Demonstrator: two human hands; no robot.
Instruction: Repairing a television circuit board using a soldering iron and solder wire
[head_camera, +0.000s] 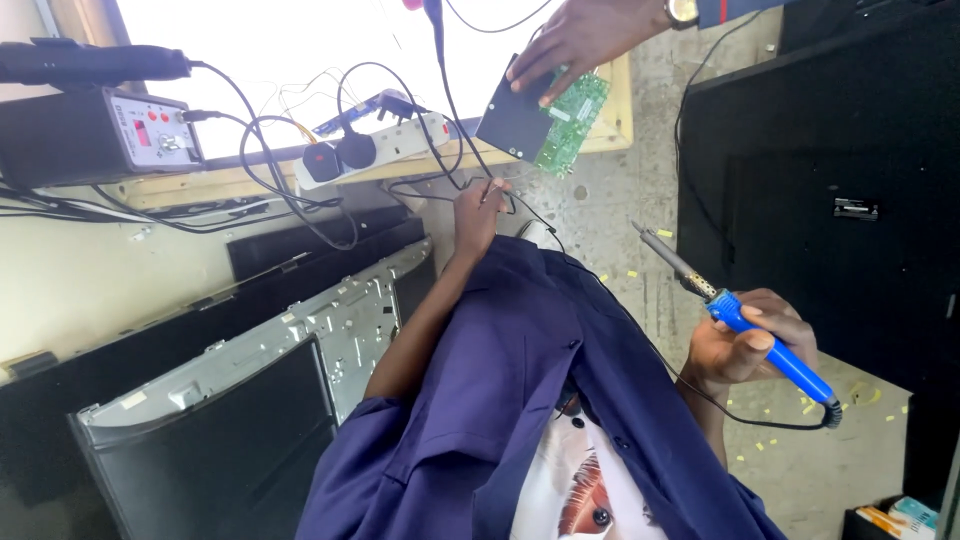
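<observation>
My right hand (745, 345) grips a soldering iron (770, 350) by its blue handle, with the metal tip (655, 245) pointing up and left over the concrete floor. My left hand (478, 212) reaches forward and is closed on a thin black cable (452, 120) just below the wooden bench edge (615, 130). Above it, another person's hand (580, 35) wearing a wristwatch rests on a green circuit board with a black plate (520, 122) at the bench edge. My blue shirt fills the lower middle.
A white power strip (400, 140) with black plugs lies on the bench beside a grey control box (95, 135). Stripped flat-screen panels (300, 340) lean at lower left. A large black screen back (830, 200) stands at right. Yellow scraps litter the floor (800, 440).
</observation>
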